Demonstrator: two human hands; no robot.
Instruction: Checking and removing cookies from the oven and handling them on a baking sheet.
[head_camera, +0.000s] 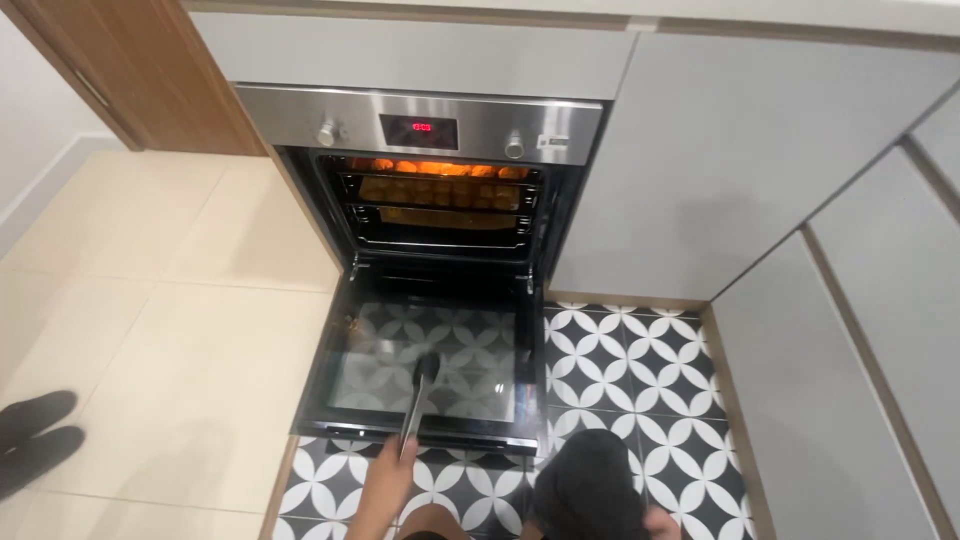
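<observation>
While the oven door (430, 365) hangs open, our left hand (385, 480) grips black tongs (415, 405) above its glass. Our right hand (655, 522) clutches a dark cloth (590, 485). Browned food on a tray (440, 190) sits inside the oven.

We log our left hand (385, 478) as bare, with no glove, ring or watch, and the forearm below it unsleeved down to the frame edge. Our right hand (660, 522) is only a sliver at the bottom edge, also bare. Between them, what may be our knees, uncovered; too cropped to confirm any clothing.
</observation>
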